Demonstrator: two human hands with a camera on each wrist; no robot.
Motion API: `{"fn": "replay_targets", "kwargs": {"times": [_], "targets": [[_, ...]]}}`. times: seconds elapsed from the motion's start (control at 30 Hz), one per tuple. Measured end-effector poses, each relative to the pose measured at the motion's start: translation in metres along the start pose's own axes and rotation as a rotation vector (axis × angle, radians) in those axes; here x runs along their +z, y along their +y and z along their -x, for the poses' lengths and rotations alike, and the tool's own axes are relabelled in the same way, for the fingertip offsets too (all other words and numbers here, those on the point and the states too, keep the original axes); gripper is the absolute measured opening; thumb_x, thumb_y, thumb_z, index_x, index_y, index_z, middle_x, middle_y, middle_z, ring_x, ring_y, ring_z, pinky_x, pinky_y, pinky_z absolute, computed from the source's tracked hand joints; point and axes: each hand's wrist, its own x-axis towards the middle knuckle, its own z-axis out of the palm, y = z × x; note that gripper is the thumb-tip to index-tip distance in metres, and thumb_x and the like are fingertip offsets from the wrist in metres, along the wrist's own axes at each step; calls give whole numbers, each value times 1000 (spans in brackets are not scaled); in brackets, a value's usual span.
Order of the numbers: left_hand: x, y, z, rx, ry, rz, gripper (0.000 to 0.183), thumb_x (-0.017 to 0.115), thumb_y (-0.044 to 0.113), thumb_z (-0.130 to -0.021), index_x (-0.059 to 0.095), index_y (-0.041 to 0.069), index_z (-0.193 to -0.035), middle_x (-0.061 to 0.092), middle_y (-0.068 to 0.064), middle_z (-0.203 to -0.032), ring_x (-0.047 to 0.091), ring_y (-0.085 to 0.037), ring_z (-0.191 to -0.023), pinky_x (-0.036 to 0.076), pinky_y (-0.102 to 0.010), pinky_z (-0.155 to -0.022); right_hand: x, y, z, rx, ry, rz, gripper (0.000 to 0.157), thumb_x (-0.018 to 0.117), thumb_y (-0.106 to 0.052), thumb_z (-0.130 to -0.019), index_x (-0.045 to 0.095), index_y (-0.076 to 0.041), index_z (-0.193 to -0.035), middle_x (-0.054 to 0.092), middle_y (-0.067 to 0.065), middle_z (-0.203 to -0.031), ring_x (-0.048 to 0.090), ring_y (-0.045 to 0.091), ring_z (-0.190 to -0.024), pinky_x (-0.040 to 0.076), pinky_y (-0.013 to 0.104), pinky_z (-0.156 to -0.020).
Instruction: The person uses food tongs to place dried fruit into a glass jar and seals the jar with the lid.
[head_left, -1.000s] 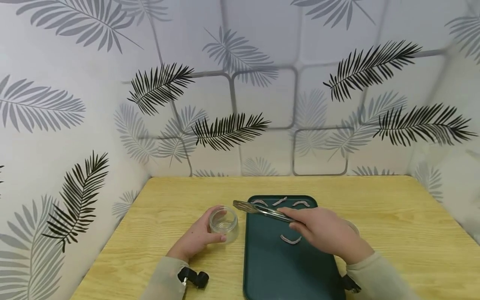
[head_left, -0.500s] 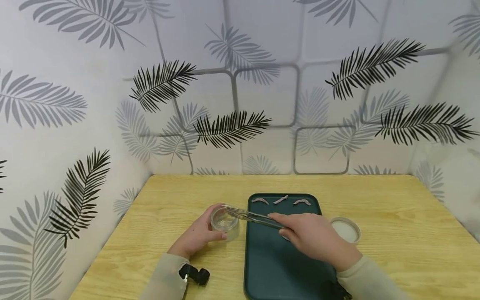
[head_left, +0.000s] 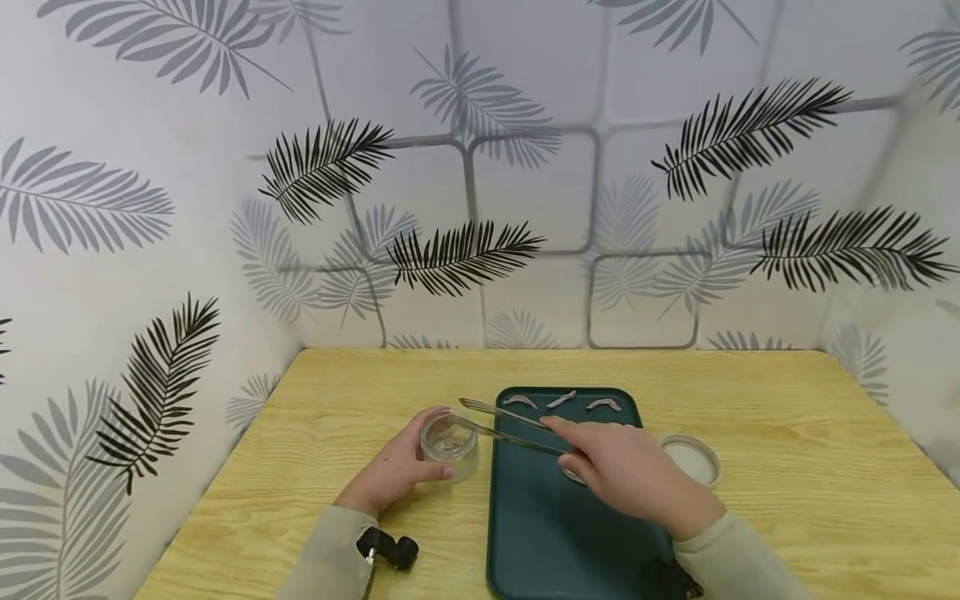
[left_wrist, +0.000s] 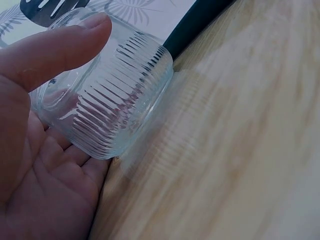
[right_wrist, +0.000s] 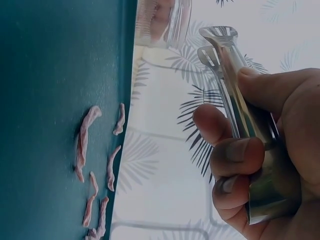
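Left hand (head_left: 397, 467): curled round glass jar (head_left: 448, 452), left of green tray (head_left: 540, 533). Right hand (head_left: 633, 471): holding metal tongs (right_wrist: 274, 187) over tray, arms parted, tips past its left edge, near jar. Pinkish strips (right_wrist: 86, 142), four: on tray. Round rimmed piece (head_left: 692, 460): on counter (head_left: 825, 475), right of tray.

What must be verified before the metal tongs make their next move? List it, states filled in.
1. Grip on the glass jar: ok, the left hand holds it.
2. Jar uncovered: ok, the round lid lies right of the dark green tray.
3. Hold on the metal tongs: ok, the right hand has them, nothing between the tips.
4. Tips clear of the jar: cannot tell, one overlaps its mouth in the head view.
5. Supply of meat-like strips: ok, several on the tray.
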Motion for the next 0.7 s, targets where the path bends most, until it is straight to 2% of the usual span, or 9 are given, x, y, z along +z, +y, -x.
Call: {"fn": "replay_targets", "kwargs": {"times": [0.1,0.23,0.5,0.7], "targets": [[-1,0,0,16,-16,3,87,82,8,-84,34,20,-156,43,-8,-155,46,-29,-135,33,-47,-110,-1,4,0,24,-8,-7,54,62,-38,-101,52,-21,-150,52,-19,-75,41,0,-55,37,26,-51],[-1,1,-1,32,-32,1,87,82,8,-85,33,20,-156,42,-8,-156,45,-28,-137,34,-45,-110,-3,12,-1,61,-20,-13,53,63,-35,-101,51,-21,-151,47,-19,-70,38,2,-51,36,26,-50],[-1,3,0,37,-37,-12,88,83,12,-85,32,19,-156,41,-9,-156,46,-27,-135,38,-33,-105,-3,33,1,127,-46,-35,54,62,-34,-101,49,-18,-152,45,-14,-65,35,5,-47,34,28,-51],[-2,4,0,35,-38,-11,88,83,13,-85,32,19,-157,41,-8,-156,45,-27,-136,38,-36,-105,-2,45,1,177,-61,-29,54,65,-33,-100,52,-16,-150,46,-12,-65,35,8,-45,35,31,-51]]}}
